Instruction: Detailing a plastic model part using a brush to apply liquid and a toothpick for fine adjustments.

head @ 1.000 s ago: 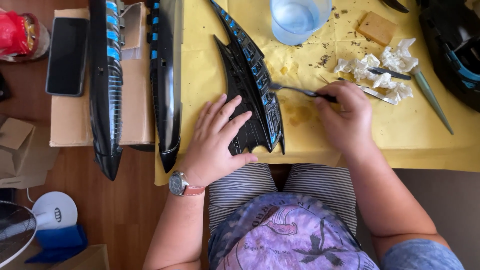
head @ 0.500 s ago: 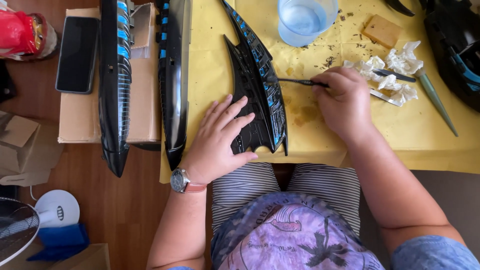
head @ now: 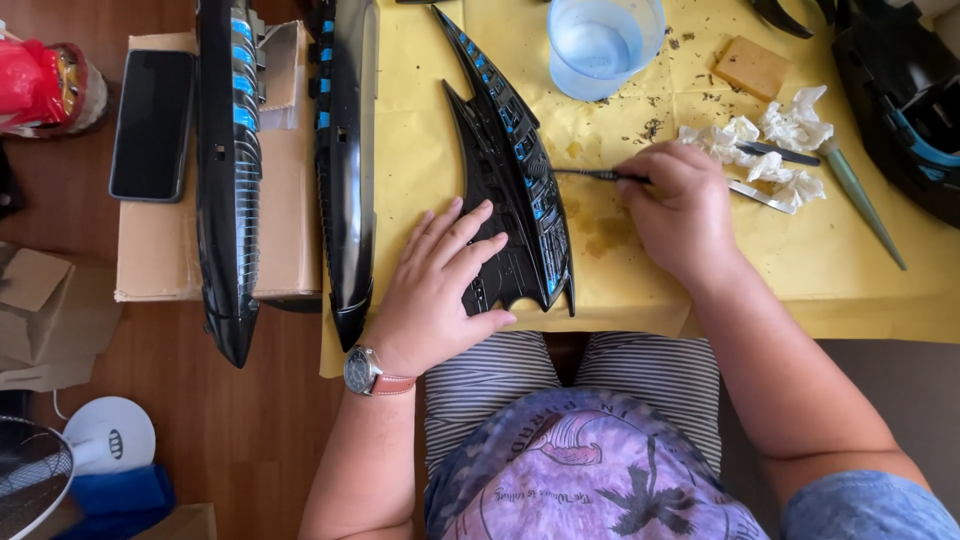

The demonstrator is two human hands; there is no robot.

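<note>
A black wing-shaped model part [head: 515, 170] with blue stripes lies on the yellow paper-covered table [head: 860, 270]. My left hand [head: 435, 290] presses flat on the part's near end, fingers spread; a watch [head: 362, 372] is on that wrist. My right hand [head: 680, 210] grips a thin dark tool [head: 595, 175] whose tip touches the part's right edge.
Two long black hull pieces [head: 228, 170] [head: 345, 160] lie at the left, one across a cardboard box [head: 290, 200] with a phone [head: 152, 125]. A clear cup of water [head: 603, 40], a sponge block [head: 752, 67], crumpled tissues [head: 770, 145], a green pointed tool [head: 862, 205] and another black part [head: 905, 100] sit to the right.
My right hand has shifted slightly, keeping the tool's tip at the part's right edge. My left hand stays pressed on the part. The view has drifted a little.
</note>
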